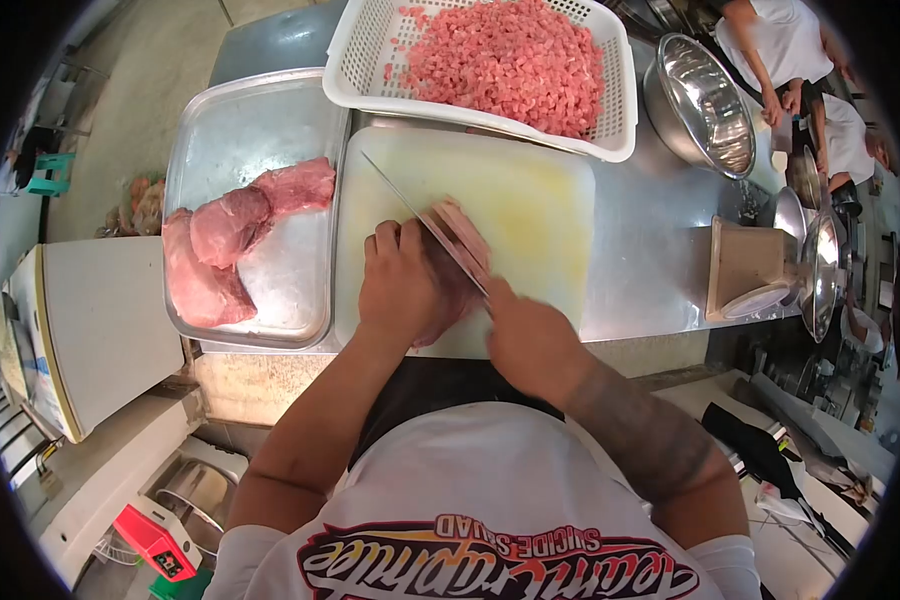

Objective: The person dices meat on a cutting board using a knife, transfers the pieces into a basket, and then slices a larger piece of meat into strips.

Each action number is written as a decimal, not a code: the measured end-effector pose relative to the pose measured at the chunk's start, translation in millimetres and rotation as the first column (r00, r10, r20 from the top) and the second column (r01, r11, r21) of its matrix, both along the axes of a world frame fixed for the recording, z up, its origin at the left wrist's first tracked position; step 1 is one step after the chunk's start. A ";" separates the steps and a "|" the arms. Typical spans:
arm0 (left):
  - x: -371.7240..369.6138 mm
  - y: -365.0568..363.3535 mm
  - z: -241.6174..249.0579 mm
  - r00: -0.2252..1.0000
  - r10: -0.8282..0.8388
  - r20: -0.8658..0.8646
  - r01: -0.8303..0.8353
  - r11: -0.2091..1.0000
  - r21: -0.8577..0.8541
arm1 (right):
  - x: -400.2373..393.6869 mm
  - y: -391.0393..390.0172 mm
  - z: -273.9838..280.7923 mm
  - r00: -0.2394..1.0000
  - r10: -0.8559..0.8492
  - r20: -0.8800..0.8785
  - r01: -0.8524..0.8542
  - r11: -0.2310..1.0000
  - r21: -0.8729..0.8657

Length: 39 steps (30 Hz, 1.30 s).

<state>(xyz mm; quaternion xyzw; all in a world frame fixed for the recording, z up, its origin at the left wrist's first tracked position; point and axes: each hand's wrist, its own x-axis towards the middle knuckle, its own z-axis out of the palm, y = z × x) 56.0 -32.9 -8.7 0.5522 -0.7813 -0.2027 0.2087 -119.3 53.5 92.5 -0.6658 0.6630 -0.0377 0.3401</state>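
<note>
head view: only view, looks down on steel counter (650, 250)
white basket (622, 110): perforated plastic, far edge of counter, heaped with pink diced meat (510, 60); touches far side of cutting board
metal tray (250, 120): left of board, just beside it; holds raw meat slabs (230, 240), three large pieces bunched at tray's left and middle, rest of tray bare and wet
steel bowl (705, 105): right of basket, tilted, nothing seen inside
cutting board (530, 200): white, stained yellowish, centre of counter, near edge over counter front
meat piece (460, 235): on board, near side, left of centre, partly sliced, partly hidden under hands
left hand (398, 285): palm down, fingers curled, pressing on meat piece, knuckles toward blade; forearm comes up from lower left
right hand (530, 335): closed around knife handle, handle itself hidden; forearm tattooed, comes from lower right
knife (420, 220): long thin blade, runs diagonally up-left from right hand, edge in meat piece just beside left fingers, tip over bare board
wooden block (745, 265): right on counter, well apart from board
co-workers (790, 50): top right, white shirts, at far counter, hands too small to tell
</note>
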 end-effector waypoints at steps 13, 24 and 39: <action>-2.5 -0.8 4.7 0.998 0.040 -0.040 -0.038 0.997 0.060 | 1.4 -1.5 -38.9 0.998 -0.042 0.047 0.048 0.990 -0.135; -46.0 84.4 20.1 0.925 -0.378 0.027 0.370 0.884 -0.286 | -102.9 102.5 -24.5 0.972 -0.221 0.084 0.229 0.969 -0.095; -62.8 81.5 -24.9 0.949 -0.159 0.271 0.239 0.926 -0.293 | -130.3 124.2 -52.2 0.966 -0.241 0.097 0.242 0.970 0.004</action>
